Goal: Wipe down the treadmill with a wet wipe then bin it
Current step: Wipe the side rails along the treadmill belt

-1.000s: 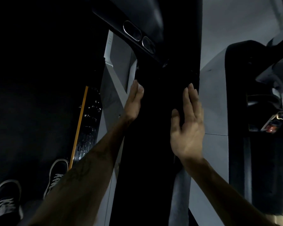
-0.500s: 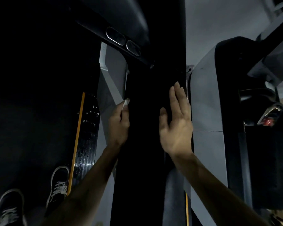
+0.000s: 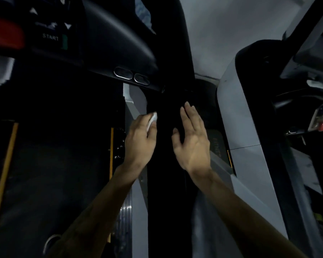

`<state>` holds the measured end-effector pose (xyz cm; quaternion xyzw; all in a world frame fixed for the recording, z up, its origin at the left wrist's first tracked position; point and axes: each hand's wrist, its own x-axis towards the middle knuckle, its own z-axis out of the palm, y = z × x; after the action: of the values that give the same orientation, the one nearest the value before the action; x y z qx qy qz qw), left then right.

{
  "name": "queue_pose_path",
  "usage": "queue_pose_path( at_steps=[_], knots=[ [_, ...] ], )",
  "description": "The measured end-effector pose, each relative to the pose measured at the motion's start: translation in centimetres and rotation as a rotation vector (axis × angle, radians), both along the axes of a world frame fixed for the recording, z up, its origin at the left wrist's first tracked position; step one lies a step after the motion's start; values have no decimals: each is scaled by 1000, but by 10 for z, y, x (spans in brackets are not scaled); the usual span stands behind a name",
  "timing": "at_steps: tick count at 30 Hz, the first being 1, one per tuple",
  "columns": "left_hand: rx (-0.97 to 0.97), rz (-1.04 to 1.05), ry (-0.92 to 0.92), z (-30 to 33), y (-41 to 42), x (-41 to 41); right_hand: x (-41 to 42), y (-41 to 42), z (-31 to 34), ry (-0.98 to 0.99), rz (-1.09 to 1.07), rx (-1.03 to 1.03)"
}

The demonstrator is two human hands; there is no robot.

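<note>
Black and grey plastic fills most of what I see, and the light is dim. At far left the treadmill's console point(image 3: 50, 37) shows a red patch beside a white START label with a green edge. Below it lies the dark belt point(image 3: 54, 164), bordered by yellow-orange strips on either side. Two oval metal-rimmed sensors point(image 3: 131, 76) sit on the curved black bar under the console.

The wet wipe point(image 3: 152, 121) is a small white wad, crumpled and mostly covered, only a pale edge showing. It peeks out at the fingertips of my left hand point(image 3: 140, 144), which holds it pressed against the left edge of the black upright post point(image 3: 168, 164) of the treadmill, where the post meets a grey panel. My fingers lie over the wipe; how far they curl round it I cannot tell.

My right hand point(image 3: 191, 142) is just beside it, on the other side of the same post, released, fingers straight and together, the palm turned toward the post's right face. It holds nothing.

Further right stands a neighbouring grey machine housing point(image 3: 241, 118) with black trim.
</note>
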<state>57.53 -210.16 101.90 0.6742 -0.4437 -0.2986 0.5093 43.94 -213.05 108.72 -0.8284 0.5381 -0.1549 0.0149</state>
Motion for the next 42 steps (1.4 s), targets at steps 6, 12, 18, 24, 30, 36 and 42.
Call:
queue_pose_path(
  at_steps=[6,12,18,24,30,36,42],
  knots=[
    [89,-144,-146,28,4,9,1,0,3,-73,11,6],
    [135,-198,-386,45,26,26,-1,8,10,-95,119,-27],
    [203,-203,-589,59,53,49,5,20,13,-22,170,43],
    [212,-183,-688,79,73,68,35,39,30,-45,233,136],
    [208,-107,-750,105,85,99,76,45,53,-63,312,155],
    [218,-56,-834,127,108,144,124,56,75,-56,382,185],
    [216,64,-864,141,154,199,176,86,102,-71,486,198]
  ],
)
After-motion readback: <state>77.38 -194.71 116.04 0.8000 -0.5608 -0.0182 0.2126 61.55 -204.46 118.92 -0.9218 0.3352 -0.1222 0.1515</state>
